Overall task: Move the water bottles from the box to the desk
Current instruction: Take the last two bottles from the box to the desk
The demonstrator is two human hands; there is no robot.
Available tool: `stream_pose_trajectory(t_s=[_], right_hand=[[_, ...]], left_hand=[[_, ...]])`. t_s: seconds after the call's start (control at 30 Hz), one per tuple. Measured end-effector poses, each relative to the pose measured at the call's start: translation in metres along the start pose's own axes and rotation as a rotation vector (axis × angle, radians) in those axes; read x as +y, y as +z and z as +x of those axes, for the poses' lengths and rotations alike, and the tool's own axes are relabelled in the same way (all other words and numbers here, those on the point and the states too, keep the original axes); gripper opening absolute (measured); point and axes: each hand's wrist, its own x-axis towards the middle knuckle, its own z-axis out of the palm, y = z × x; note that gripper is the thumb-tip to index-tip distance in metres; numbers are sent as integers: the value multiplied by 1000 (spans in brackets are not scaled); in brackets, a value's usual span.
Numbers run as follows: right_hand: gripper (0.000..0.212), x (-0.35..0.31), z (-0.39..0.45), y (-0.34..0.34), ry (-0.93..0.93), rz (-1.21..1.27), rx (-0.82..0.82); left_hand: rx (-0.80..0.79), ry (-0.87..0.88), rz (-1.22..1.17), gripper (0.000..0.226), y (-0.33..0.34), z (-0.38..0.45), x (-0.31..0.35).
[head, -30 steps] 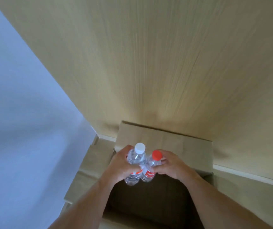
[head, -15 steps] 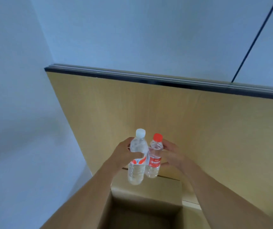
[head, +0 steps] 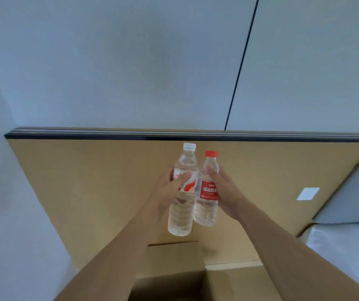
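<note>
Two clear water bottles are held upright side by side, in the air above the open cardboard box (head: 174, 257). My left hand (head: 167, 187) grips the white-capped bottle (head: 181, 211) around its label. My right hand (head: 224, 192) grips the shorter red-capped bottle (head: 206, 209) with a red label. The two bottles touch each other. The box's far flap stands up below them and its dark inside shows at the bottom edge. No desk is in view.
A tall wooden panel (head: 87, 181) with a dark top rail stands right behind the box, under a pale wall. At the right are a grey padded headboard (head: 352, 192), white bedding (head: 347, 246) and a white wall plate (head: 308, 193).
Both hands have lifted the two bottles out of the box and up in front of the wooden panel. My view has tilted up from the box to the wall.
</note>
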Motion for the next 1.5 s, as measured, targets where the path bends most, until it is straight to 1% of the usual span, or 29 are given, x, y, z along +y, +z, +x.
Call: stream_pose_trajectory(t_s=[0.1,0.2,0.3,0.4,0.43,0.5,0.57,0.67,0.73,0.83,1.03,1.13,1.3,1.4,1.5], right_hand=[[57,-12,-31,-24,13,59,108],[57,-20,-74,-54,26,113,215],[52,-30,-126,-86,42,198,322],[39,-40,-189,-117,30,262,344],[41,-42,-214,-128,14,268,355],[57,-45,-264,-146,-25,281,384],[59,-47,-317,-162,-56,276,420],[61,-48,-406,-184,-76,252,551],[53,-44,-469,-200,-86,218,656],[41,-34,-566,-217,-78,180,853],[39,-21,-740,-220,-135,227,1163],[39,-20,-805,-217,-156,225,1303],[45,-20,-900,-203,-191,135,1518],[31,-20,-957,-194,-218,68,1600],[28,-18,-1014,-192,-218,53,1740]], left_hand=[[-98,-2,-43,33,32,-7,12],[-200,-34,-42,37,73,-15,22],[-325,-99,-43,34,122,-28,26],[-471,-178,-37,42,174,-48,32],[-532,-205,-31,45,192,-57,34],[-656,-264,-40,49,227,-79,37],[-788,-326,-68,46,263,-106,40],[-990,-367,-85,45,321,-164,43],[-1098,-366,-93,43,362,-211,44],[-1212,-325,-98,41,418,-284,42],[-1444,-243,-30,30,515,-425,38],[-1534,-220,-34,25,556,-482,36],[-1684,-240,-79,31,614,-577,32],[-1773,-256,-96,29,645,-640,31],[-1850,-257,-92,26,678,-702,28]])
